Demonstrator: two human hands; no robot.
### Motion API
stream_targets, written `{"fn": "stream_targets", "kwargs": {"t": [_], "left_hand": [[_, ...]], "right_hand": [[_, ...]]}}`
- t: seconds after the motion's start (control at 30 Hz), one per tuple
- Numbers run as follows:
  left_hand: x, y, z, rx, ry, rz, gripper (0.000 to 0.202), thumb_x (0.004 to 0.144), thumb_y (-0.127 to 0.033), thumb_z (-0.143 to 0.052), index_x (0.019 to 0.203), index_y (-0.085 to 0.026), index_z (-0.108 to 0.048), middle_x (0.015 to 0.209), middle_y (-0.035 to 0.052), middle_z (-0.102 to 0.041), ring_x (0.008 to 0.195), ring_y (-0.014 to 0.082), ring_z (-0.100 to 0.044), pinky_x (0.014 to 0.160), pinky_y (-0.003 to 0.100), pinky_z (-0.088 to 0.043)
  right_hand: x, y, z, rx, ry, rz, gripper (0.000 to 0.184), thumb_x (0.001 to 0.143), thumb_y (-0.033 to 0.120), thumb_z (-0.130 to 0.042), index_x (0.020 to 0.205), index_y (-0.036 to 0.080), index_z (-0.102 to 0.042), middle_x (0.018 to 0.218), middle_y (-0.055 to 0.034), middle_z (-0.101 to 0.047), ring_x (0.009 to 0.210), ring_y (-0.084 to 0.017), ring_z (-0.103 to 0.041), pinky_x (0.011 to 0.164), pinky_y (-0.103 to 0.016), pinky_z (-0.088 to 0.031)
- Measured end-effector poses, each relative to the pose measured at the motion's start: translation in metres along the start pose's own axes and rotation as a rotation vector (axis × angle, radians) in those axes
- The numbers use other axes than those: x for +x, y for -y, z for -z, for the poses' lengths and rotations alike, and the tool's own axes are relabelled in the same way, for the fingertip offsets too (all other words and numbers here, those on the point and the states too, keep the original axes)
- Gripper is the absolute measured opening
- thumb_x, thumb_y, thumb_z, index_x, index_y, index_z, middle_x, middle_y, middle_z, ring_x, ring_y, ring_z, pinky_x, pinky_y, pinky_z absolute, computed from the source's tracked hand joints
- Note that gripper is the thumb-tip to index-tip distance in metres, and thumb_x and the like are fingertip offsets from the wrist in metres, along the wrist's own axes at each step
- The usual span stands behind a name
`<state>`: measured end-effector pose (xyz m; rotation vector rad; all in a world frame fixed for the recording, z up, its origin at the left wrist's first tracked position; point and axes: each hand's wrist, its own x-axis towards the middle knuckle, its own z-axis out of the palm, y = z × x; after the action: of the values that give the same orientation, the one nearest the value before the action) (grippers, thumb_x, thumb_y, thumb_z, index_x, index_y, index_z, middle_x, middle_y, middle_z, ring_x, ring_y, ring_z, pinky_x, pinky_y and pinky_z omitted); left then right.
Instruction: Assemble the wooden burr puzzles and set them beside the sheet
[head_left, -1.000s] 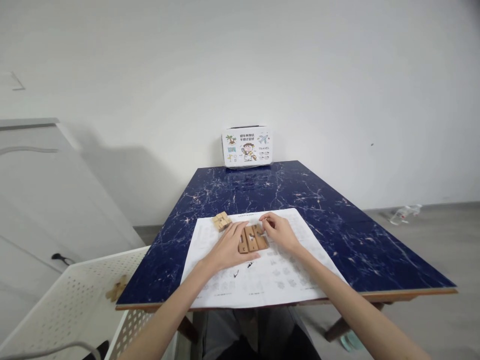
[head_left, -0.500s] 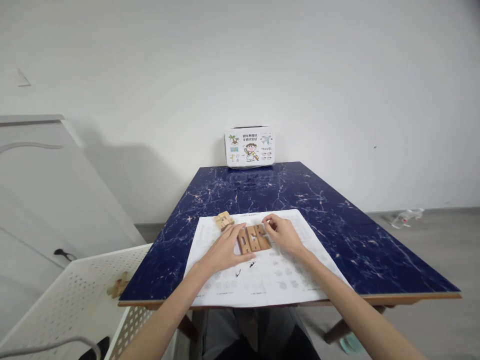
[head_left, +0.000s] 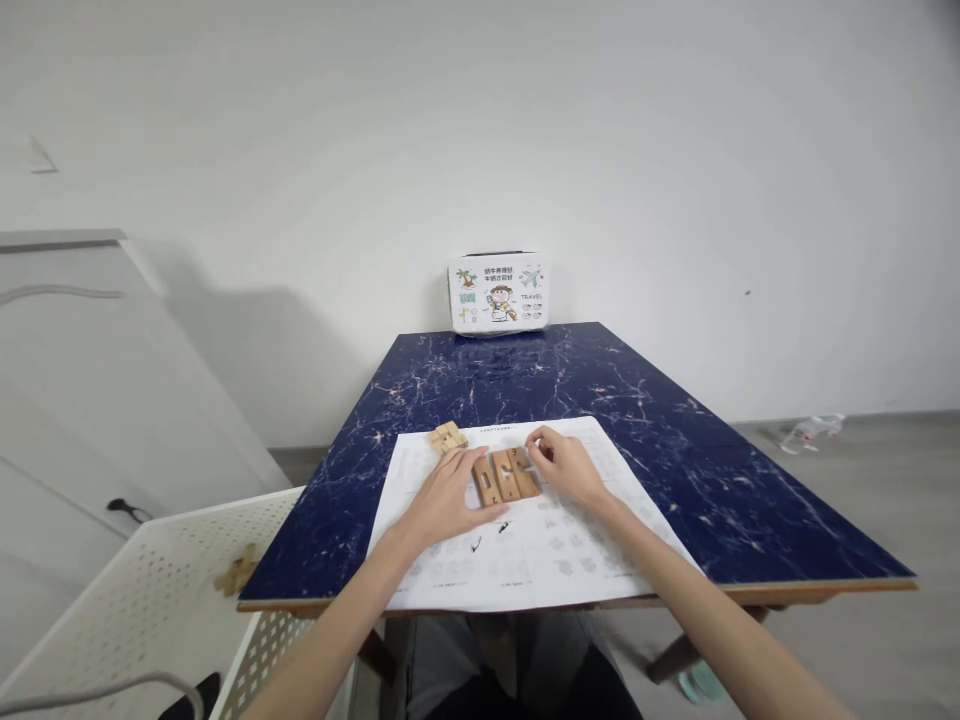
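Three flat brown wooden puzzle pieces lie side by side on the printed paper sheet: a left piece marked 2, a middle piece and a right piece, all with cut-out notches. My left hand rests at the left piece, thumb and fingers spread apart along its left side. By the upper end of the right piece is my right hand, its fingers curled into a pinch; anything between the fingertips is hidden. A pale wooden block puzzle sits just beyond my left fingers.
The sheet lies on a blue marbled table. A white printed case stands at the table's far edge against the wall. Left of the table is a white perforated basket with wooden pieces in it. A clear plastic item is on the floor.
Almost nothing differs. Both hands and the puzzle pieces keep their places, with only a slight shift of the view.
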<state>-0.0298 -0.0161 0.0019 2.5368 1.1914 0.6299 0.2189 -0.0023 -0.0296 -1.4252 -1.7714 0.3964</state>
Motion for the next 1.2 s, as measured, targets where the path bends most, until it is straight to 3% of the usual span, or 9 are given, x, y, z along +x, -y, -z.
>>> {"fn": "stream_targets", "kwargs": {"t": [0.43, 0.73, 0.87, 1.07, 1.2], "left_hand": [[0.000, 0.001, 0.001, -0.004, 0.014, 0.008, 0.081, 0.080, -0.063, -0.075, 0.145, -0.025, -0.046, 0.148, 0.0134, -0.055, 0.140, 0.0373, -0.048, 0.115, 0.054, -0.042], [-0.001, 0.003, -0.001, -0.002, -0.012, -0.014, 0.081, 0.080, -0.064, -0.075, 0.145, -0.024, -0.047, 0.143, 0.0140, -0.058, 0.136, 0.0360, -0.051, 0.113, 0.052, -0.044], [0.000, 0.003, -0.001, -0.003, -0.014, -0.021, 0.080, 0.080, -0.062, -0.076, 0.144, -0.023, -0.048, 0.143, 0.0139, -0.058, 0.136, 0.0364, -0.051, 0.113, 0.053, -0.044], [0.000, 0.004, -0.002, 0.001, -0.006, -0.004, 0.084, 0.080, -0.063, -0.075, 0.147, -0.021, -0.046, 0.148, 0.0154, -0.055, 0.141, 0.0386, -0.046, 0.116, 0.056, -0.040], [0.000, 0.005, -0.003, -0.009, -0.007, 0.004, 0.086, 0.079, -0.065, -0.075, 0.147, -0.021, -0.048, 0.149, 0.0167, -0.055, 0.142, 0.0403, -0.045, 0.116, 0.056, -0.039]], "right_hand": [[-0.002, 0.005, 0.000, 0.008, 0.022, -0.011, 0.028, 0.098, 0.041, -0.048, 0.077, 0.024, -0.057, 0.064, 0.0000, -0.066, 0.059, -0.019, -0.057, 0.060, -0.029, -0.033], [-0.001, 0.000, -0.003, -0.072, -0.016, 0.062, 0.037, 0.091, 0.028, -0.048, 0.063, 0.023, -0.024, 0.052, 0.0048, -0.034, 0.051, -0.014, -0.031, 0.057, -0.030, -0.023], [-0.002, 0.003, -0.002, -0.063, 0.011, 0.056, 0.041, 0.090, 0.032, -0.051, 0.061, 0.022, -0.024, 0.051, 0.0052, -0.033, 0.051, -0.012, -0.030, 0.056, -0.029, -0.022], [-0.004, 0.010, 0.002, -0.085, 0.189, 0.126, 0.042, 0.088, 0.035, -0.058, 0.061, 0.021, -0.029, 0.051, 0.0057, -0.038, 0.051, -0.011, -0.033, 0.056, -0.027, -0.023], [-0.005, 0.011, 0.003, -0.088, 0.223, 0.106, 0.042, 0.085, 0.035, -0.061, 0.061, 0.021, -0.030, 0.051, 0.0058, -0.040, 0.051, -0.011, -0.034, 0.056, -0.027, -0.024]]}}
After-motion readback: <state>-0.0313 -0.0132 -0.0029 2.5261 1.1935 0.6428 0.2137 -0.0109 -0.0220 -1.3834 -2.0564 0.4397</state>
